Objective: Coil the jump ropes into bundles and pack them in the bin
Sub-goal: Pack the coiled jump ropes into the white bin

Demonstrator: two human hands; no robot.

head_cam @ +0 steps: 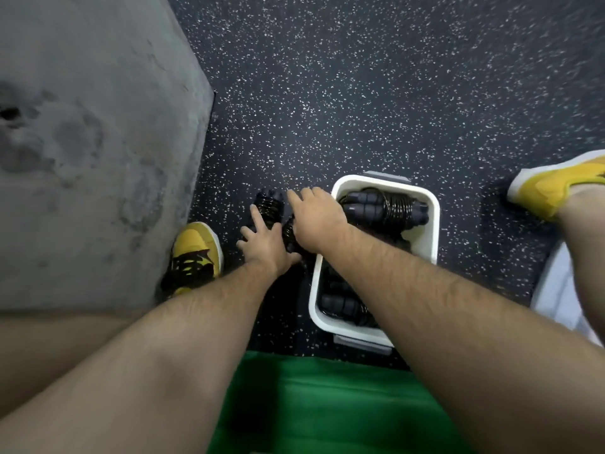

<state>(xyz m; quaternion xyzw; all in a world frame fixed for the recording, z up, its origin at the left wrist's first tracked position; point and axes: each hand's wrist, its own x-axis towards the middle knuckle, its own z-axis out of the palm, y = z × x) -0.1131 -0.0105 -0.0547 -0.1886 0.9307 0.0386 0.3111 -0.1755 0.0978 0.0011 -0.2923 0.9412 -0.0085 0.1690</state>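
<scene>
A black coiled jump rope (270,204) lies on the speckled floor just left of the white bin (432,224). My left hand (265,241) rests on the near left side of the bundle with its fingers spread and straight. My right hand (315,221) covers the bundle's right side, fingers curled down around the coils. Much of this rope is hidden under both hands. Inside the bin lie other coiled ropes with dark handles, one at the far end (383,208) and one at the near end (340,303), partly hidden by my right forearm.
My yellow shoes stand at the left (195,253) and the far right (556,188). A grey concrete slab (91,142) fills the left side. A green surface (314,401) lies under me. A white object (556,290) sits right of the bin.
</scene>
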